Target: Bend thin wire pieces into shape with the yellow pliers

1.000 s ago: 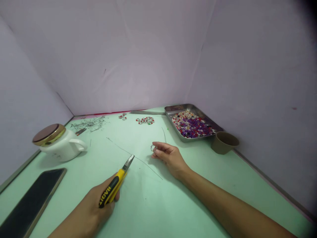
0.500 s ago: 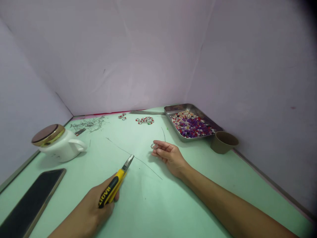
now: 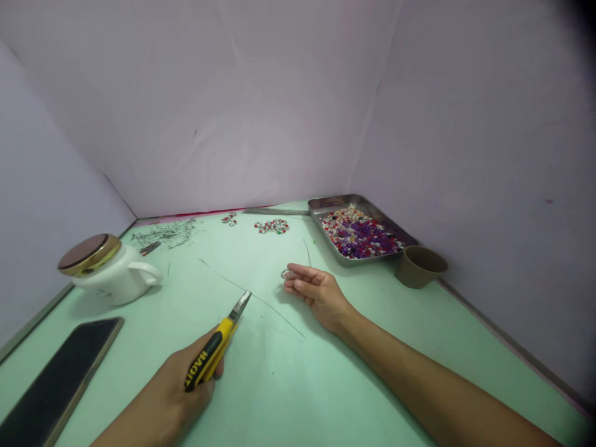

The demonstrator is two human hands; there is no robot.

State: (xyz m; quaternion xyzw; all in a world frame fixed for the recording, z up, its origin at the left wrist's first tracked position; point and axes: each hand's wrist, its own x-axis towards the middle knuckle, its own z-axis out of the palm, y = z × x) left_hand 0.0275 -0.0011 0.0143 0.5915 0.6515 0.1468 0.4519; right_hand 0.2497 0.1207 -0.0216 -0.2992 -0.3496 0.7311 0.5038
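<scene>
By the left hand (image 3: pixel 176 377), the pliers (image 3: pixel 226 329) are gripped at the handles, seemingly for control; by the right hand (image 3: pixel 325 297), a small ring (image 3: pixel 284 274) is pinched.

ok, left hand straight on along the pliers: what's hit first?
Likely the wire, crossing at the pliers' tip; whether they touch is unclear. Beyond it, roughly the bead cluster.

The pliers (image 3: pixel 205 361) I see are yellow and black — yellow letters on the black part, grey at the tip. My table (image 3: pixel 270 397) is pale green. I see a white mug (image 3: pixel 114 279) with a shiny gold and brown lid (image 3: pixel 88 254), a brown cup (image 3: pixel 413 273), and a silver tray (image 3: pixel 358 262) of mixed beads (image 3: pixel 361 239) — purple, red, white and black.
</scene>
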